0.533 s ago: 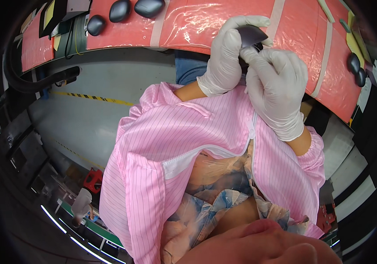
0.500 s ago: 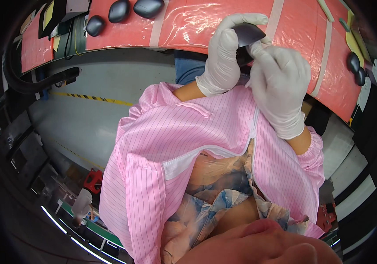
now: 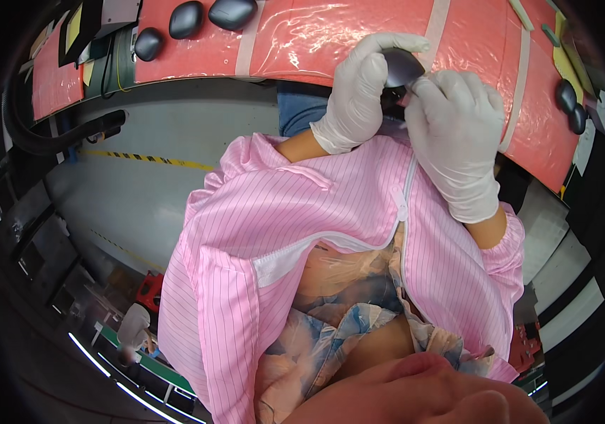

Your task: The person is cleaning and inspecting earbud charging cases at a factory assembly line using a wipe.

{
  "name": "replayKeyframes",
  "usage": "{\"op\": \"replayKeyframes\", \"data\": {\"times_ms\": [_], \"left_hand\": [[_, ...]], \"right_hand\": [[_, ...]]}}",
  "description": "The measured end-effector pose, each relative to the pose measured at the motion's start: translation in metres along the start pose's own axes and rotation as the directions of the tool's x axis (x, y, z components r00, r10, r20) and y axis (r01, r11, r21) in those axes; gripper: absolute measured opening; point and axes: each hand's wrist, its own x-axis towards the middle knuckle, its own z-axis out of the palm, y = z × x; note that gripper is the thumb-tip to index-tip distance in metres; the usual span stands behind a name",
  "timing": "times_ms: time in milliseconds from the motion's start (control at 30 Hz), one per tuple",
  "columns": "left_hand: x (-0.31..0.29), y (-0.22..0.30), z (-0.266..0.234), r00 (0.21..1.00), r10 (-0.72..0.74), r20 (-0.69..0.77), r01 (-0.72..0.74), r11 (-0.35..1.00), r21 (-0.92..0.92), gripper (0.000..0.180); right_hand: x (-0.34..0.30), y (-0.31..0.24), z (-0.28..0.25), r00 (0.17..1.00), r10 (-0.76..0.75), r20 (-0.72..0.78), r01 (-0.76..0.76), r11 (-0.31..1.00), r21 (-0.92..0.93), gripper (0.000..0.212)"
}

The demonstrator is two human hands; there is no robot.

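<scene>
My left hand (image 3: 357, 95), in a white glove, is wrapped round a dark, glossy, rounded casing (image 3: 403, 66) just above the table's near edge. Thumb and fingers grip its left and far sides. My right hand (image 3: 454, 134), gloved too, has its fingertips pinched together at the casing's lower right edge. Whatever lies between those fingertips is too small to make out. The casing's underside is mostly hidden by the hands.
A red-covered table (image 3: 316, 39) with pale strips runs across the far side. Similar dark rounded pieces lie on it: one (image 3: 187, 20) among several at left, another (image 3: 566, 96) at right. A black flexible hose (image 3: 55, 134) hangs at left. A person (image 3: 133, 328) is far off, lower left.
The casing has tipped so more of its rounded top shows. My right hand has shifted slightly right and down; my left hand keeps its hold.
</scene>
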Motion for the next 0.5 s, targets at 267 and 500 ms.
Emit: {"op": "replayKeyframes", "data": {"times_ms": [267,500], "left_hand": [[0.007,0.02,0.002,0.986,-0.133,0.098,0.164,0.856,-0.49,0.087],[0.005,0.03,0.004,0.981,-0.101,0.169,0.167,0.882,-0.44,0.089]], "right_hand": [[-0.019,0.031,-0.014,0.82,0.57,0.05,-0.396,0.502,0.769,0.022],[-0.034,0.051,0.014,0.897,0.438,-0.061,-0.336,0.764,0.551,0.022]]}}
